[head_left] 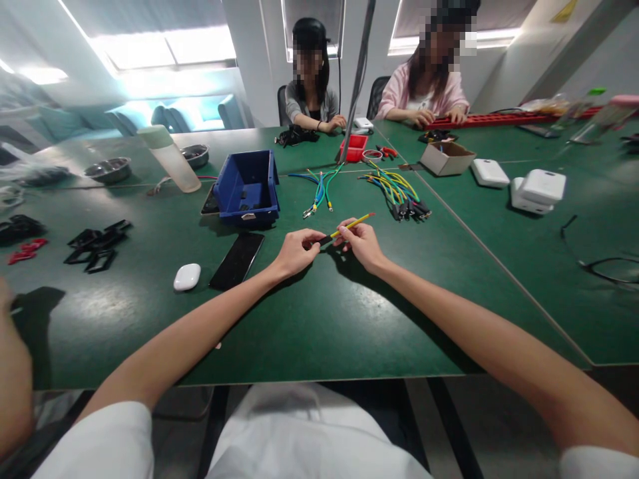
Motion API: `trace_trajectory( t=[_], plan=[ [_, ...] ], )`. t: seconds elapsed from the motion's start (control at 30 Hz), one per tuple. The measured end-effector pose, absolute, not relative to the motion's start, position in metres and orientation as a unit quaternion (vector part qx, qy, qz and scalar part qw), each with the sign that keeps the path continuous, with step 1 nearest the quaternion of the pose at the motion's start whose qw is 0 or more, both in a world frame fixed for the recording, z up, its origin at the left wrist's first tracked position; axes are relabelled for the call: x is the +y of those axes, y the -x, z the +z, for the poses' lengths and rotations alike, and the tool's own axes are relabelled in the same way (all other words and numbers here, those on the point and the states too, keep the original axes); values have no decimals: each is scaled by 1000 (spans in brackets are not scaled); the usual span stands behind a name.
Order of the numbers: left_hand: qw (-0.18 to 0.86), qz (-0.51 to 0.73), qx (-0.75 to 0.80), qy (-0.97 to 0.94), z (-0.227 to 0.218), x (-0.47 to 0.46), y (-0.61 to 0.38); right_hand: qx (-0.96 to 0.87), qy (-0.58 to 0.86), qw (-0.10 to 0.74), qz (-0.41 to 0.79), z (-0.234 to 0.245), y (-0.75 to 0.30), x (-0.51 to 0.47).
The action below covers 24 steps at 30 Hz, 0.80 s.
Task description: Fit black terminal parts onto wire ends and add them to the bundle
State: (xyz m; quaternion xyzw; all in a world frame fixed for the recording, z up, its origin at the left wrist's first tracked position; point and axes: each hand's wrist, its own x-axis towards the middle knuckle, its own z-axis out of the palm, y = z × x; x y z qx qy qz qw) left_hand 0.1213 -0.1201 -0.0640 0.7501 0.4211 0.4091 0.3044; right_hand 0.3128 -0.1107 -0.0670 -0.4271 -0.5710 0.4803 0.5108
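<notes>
Between both hands, just above the table, is a short yellow wire [358, 221] with a reddish tip and a black sleeve-like connector [325, 239] at its lower end. My left hand [299, 251] pinches the black connector between thumb and fingers. My right hand [362, 243] is closed on the yellow wire, whose tip sticks out up and to the right. Beyond my right hand lies a bundle of yellow, green and blue wires [394, 186] with black connectors. Green and blue wires [319, 188] with metal terminals lie nearer the middle.
A blue bin [249, 209] holds small black parts. A phone [237, 261] and a white earbud case [187, 277] lie left of my hands. Black frames [97, 245], a bottle [172, 159], a cardboard box [446, 159] and white devices [542, 186] stand around. Two people sit opposite.
</notes>
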Motion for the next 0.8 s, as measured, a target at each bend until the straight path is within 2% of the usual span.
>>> trace_trajectory(
  t=[0.8],
  plan=[
    [320, 400, 401, -759, -74, -112, -118, -568, 421, 512, 489, -70, -313, -106]
  ],
)
